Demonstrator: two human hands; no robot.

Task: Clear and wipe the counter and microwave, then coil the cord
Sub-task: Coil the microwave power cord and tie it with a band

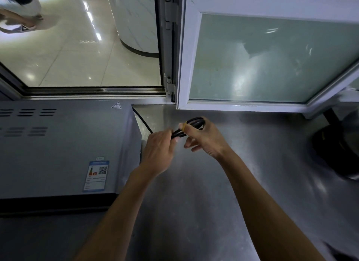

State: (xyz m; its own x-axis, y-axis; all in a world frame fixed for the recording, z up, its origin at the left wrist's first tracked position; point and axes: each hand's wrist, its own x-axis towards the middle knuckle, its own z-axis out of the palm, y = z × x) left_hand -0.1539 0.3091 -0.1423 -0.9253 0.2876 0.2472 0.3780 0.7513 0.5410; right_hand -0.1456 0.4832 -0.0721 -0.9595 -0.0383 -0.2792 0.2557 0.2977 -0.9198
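Observation:
A grey microwave (pixel 58 148) stands on the steel counter (pixel 204 192) at the left. Its black cord (pixel 196 122) is folded into a small bundle held above the counter, just right of the microwave. My left hand (pixel 158 151) grips the near end of the bundle. My right hand (pixel 204 136) holds the far end, with a yellow rubber band (pixel 184 125) looped over its thumb and the cord. A single strand of cord (pixel 141 120) runs back behind the microwave.
A white-framed window pane (pixel 272 56) stands swung open over the back of the counter. A dark round appliance (pixel 336 148) sits at the right edge. Through the open window lies a tiled floor with a person's feet (pixel 21 17) at the top left.

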